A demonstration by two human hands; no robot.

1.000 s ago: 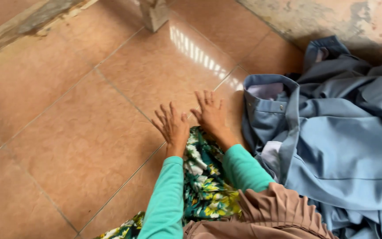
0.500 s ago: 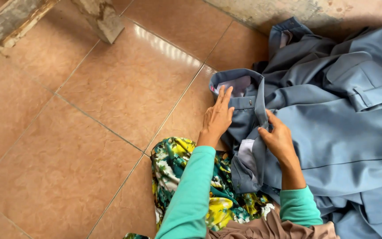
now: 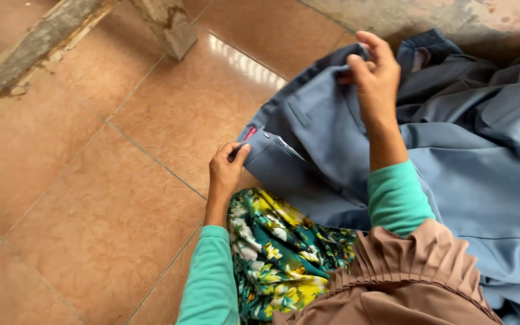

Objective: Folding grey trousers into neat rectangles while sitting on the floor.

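**Two pinches on the waistband: keeping the trousers taut and level**

The left hand [image 3: 225, 170] pinches one corner of the blue-grey trousers [image 3: 314, 132] at the waistband, thumb and forefinger closed on the edge beside a small red tag [image 3: 250, 133], low and close to the tiled floor [image 3: 91, 180]. The right hand [image 3: 375, 75] is raised higher, its fingertips closed on the far end of the same waistband. The trousers hang between the two grips, their lower part trailing onto the heap of blue-grey garments [image 3: 489, 156] at the right and partly over the floral cloth [image 3: 278, 253] on the person's lap.

To handle this well, both pinches should sit right on the stiff band, not on the softer fabric below, which looks likely to slip. The cloth between the hands sags a little, so drawing them gently apart would, in my judgement, flatten it. Lifting clear of the heap should keep a leg from snagging on the other garments
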